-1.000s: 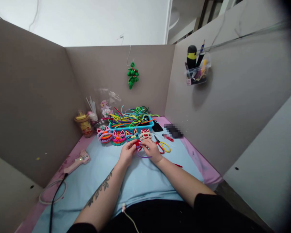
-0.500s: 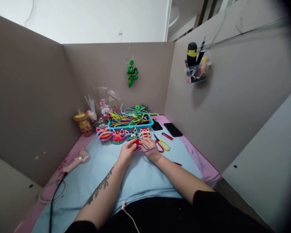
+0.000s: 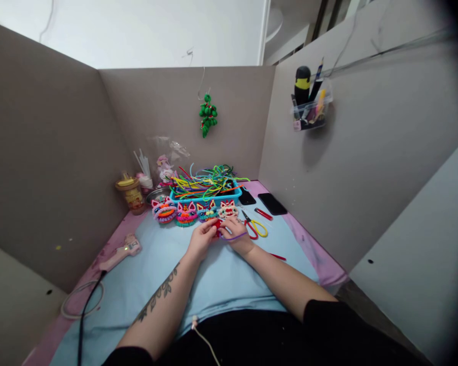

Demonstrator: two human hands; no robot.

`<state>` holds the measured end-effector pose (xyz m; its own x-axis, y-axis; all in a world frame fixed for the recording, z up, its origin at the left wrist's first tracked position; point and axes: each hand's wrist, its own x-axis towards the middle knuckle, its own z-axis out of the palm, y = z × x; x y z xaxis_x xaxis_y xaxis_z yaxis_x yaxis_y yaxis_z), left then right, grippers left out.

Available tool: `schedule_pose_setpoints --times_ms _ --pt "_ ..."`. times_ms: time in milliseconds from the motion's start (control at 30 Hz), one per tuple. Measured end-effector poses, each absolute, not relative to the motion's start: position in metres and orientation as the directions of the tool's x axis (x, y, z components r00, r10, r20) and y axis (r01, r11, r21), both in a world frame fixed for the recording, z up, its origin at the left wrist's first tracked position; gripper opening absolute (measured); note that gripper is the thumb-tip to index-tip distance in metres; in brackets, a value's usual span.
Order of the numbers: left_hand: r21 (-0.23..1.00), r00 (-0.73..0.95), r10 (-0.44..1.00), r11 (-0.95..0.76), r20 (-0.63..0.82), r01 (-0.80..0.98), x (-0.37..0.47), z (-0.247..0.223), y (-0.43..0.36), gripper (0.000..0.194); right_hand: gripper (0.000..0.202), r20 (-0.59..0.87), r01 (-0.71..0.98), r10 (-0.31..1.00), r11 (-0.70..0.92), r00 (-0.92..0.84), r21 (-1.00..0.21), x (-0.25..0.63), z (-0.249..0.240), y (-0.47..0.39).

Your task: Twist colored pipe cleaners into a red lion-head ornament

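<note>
My left hand [image 3: 201,238] and my right hand [image 3: 234,236] meet above the blue cloth. Between their fingertips is a small red pipe-cleaner piece [image 3: 217,226], largely covered by the fingers. A purple pipe cleaner [image 3: 234,238] trails from it across the back of my right hand. Both hands are closed, the left around the red piece and the right at the purple strand's root. Just beyond them stand several pipe-cleaner animal heads, among them a pink one [image 3: 186,215] and a white one [image 3: 228,208].
Behind the heads is a blue basket [image 3: 206,200] of loose pipe cleaners. Scissors [image 3: 257,229], a red-handled tool [image 3: 263,213] and a phone [image 3: 272,204] lie to the right. A pink glue gun [image 3: 124,251] with a cord rests at left, near a cup [image 3: 132,195]. Partitions enclose three sides.
The purple pipe cleaner's free end has shifted slightly to the right over my right hand. Both hands stay in nearly the same place, with small finger movements.
</note>
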<state>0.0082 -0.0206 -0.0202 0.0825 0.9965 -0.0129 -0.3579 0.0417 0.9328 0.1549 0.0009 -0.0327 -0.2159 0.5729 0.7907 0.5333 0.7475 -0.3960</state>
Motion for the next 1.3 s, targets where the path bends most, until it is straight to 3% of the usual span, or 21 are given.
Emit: schedule_pose_setpoints --times_ms 267,867,1133,1300 --pt "0.94 0.094 0.995 0.063 -0.033 -0.336 0.01 -0.018 -0.023 0.059 0.012 0.747 0.512 0.641 0.708 -0.178 -0.487 0.157 -0.028 -0.003" --pt "0.946 0.071 0.996 -0.024 0.049 -0.322 0.011 -0.019 -0.023 0.053 0.01 0.768 0.451 0.633 0.716 -0.098 -0.533 0.155 -0.027 -0.001" --pt "0.954 0.041 0.997 -0.046 0.06 -0.297 0.011 -0.022 -0.021 0.052 0.007 0.631 0.268 0.775 0.602 0.029 -0.752 0.149 -0.035 0.007" --pt "0.964 0.003 0.998 -0.056 0.059 -0.26 0.013 -0.019 -0.022 0.051 0.007 0.565 0.207 0.824 0.547 0.034 -0.811 0.147 -0.038 0.01"
